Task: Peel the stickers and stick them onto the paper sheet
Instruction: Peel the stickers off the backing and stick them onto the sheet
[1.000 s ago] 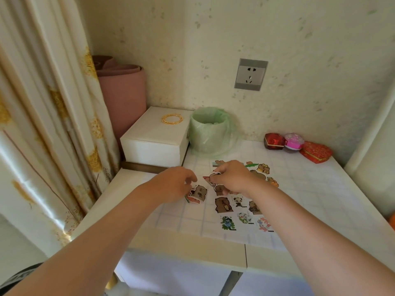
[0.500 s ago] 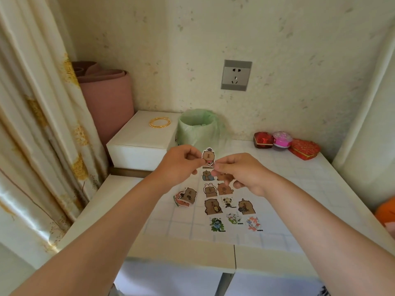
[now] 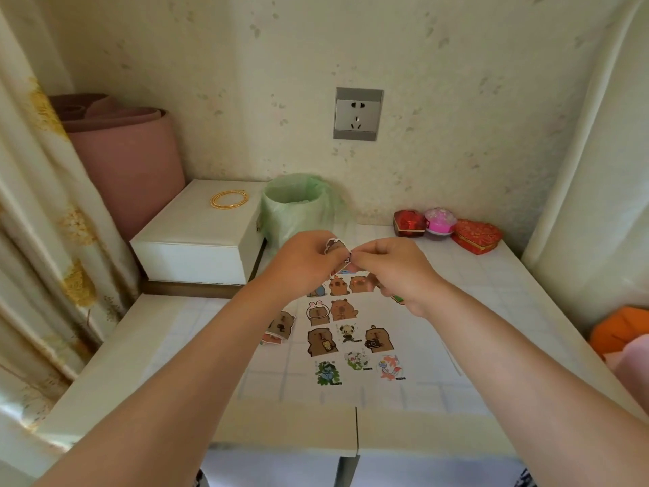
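Note:
A brown capybara sticker is held up above the table between both hands. My left hand pinches its left side and my right hand pinches its lower right edge. Below them the white paper sheet lies flat on the tiled tabletop, with several animal stickers stuck on it in rows. A small loose pile of stickers lies just left of the sheet, partly hidden by my left forearm.
A green-lined bin stands behind the hands. A white box with a gold bangle is at the back left, beside a pink roll. Red and pink trinket boxes sit back right. An orange object lies at the right edge.
Both hands rose from the table with a sticker taken from the sheet area. They have since drawn closer together around it, and the view shifted slightly.

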`<state>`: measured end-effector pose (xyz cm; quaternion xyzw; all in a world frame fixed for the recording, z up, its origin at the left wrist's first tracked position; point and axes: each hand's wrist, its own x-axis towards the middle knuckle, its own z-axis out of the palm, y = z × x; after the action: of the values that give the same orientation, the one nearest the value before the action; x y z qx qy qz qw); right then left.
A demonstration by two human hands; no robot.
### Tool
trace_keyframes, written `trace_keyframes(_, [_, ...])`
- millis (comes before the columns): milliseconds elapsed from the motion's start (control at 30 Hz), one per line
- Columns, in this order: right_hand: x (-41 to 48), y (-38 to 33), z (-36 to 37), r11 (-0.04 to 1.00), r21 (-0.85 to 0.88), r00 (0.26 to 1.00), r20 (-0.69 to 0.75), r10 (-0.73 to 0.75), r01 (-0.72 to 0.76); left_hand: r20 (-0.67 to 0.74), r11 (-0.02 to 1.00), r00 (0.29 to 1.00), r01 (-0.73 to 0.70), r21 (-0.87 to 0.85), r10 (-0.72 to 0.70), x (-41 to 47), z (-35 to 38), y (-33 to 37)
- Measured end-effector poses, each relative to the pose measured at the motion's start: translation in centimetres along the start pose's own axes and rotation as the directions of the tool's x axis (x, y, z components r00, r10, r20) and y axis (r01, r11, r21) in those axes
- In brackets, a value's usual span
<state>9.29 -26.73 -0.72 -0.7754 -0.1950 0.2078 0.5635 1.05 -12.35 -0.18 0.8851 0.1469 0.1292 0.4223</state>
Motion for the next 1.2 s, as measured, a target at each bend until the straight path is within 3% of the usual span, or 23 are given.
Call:
trace_keyframes(100, [0.1, 0.2, -0.6, 0.987, 0.127, 0.995, -0.021, 0.097, -0.094, -0.017, 0.995, 1.000, -0.003, -0.095, 0.001, 0.6, 0.5, 0.5])
trace_keyframes(200, [0.3, 0.4, -1.1, 0.977, 0.142, 0.987, -0.006, 0.161, -0.159, -0.012, 0.991, 1.000, 0.012, -0.133, -0.014, 0.8, 0.8, 0.5])
trace_keyframes(400, [0.2, 0.6, -0.5, 1.000, 0.015, 0.998, -0.066, 0.004, -0.003, 0.024, 0.998, 0.999, 0.047, -0.049, -0.046, 0.5, 0.6, 0.2])
trace_keyframes(567, [0.5, 1.0, -0.1, 1.000, 0.025, 0.999, -0.038, -0.011, 0.012, 0.141, 0.922, 0.947, 0.315, -0.226, -0.289, 0.6, -1.0, 0.0])
trace_keyframes(633, [0.5, 1.1, -0.1, 0.999, 0.038, 1.000, -0.016, -0.008, 0.009, 0.193, 0.902, 0.931, 0.351, -0.249, -0.309, 0.6, -1.4, -0.3])
trace_keyframes(800, [0.5, 1.1, 0.0, 0.999, 0.041, 1.000, -0.020, -0.023, 0.024, 0.109, 0.961, 0.980, 0.188, -0.204, -0.169, 0.4, -0.7, -0.6])
trace_keyframes(900, [0.5, 1.0, 0.1, 0.997, 0.066, 0.999, -0.030, -0.039, 0.041, 0.082, 0.957, 0.986, 0.163, -0.240, -0.147, 0.4, -0.3, -0.5])
trace_keyframes(1067, [0.8, 1.0, -0.4, 0.941, 0.314, 0.982, 0.173, 0.071, -0.123, 0.037, 0.953, 0.991, 0.135, -0.271, -0.129, 0.4, -0.5, -0.6])
trace_keyframes(1200, [0.7, 1.0, -0.3, 0.938, 0.313, 0.974, 0.213, 0.082, -0.147, 0.046, 0.951, 0.992, 0.127, -0.282, -0.119, 0.3, -0.6, -0.5])
